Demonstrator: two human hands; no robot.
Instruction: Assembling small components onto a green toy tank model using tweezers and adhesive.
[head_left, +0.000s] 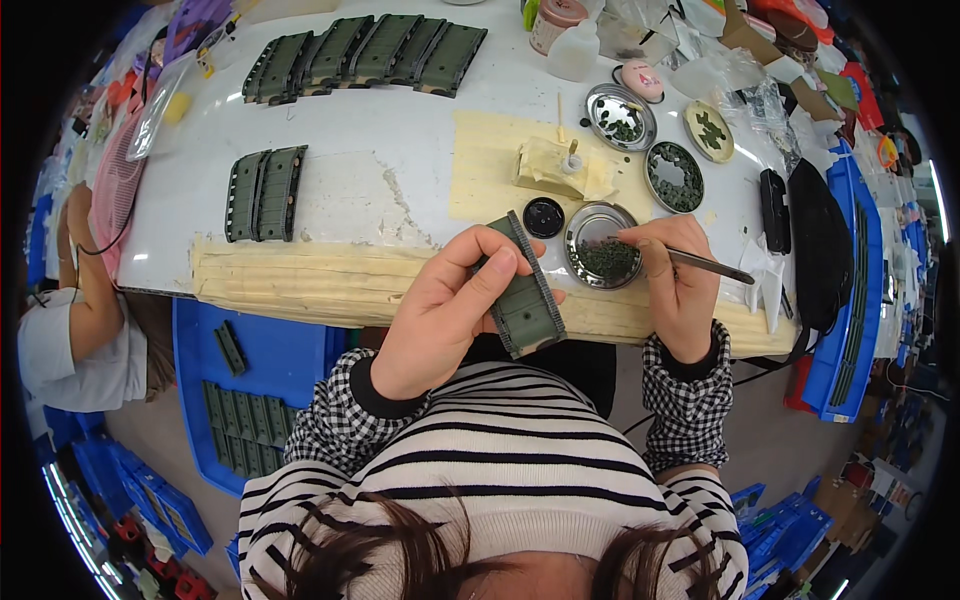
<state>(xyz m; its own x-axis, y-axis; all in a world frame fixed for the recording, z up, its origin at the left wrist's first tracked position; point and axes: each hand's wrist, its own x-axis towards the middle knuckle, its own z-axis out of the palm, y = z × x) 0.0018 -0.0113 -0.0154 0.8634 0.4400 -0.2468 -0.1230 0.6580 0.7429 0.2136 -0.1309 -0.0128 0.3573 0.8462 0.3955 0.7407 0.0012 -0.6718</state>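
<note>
Centrally, the left hand (440,312) is gripping a green panel (527,314) between closed fingers. Right of centre, the right hand (677,285) is pinching tweezers (712,266) with closed fingers beside a dish (594,222).

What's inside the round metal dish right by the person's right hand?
The metal dish holds many tiny dark green pieces. Whatever lies beneath them is hidden, and the right hand covers part of the dish's right side.
</note>
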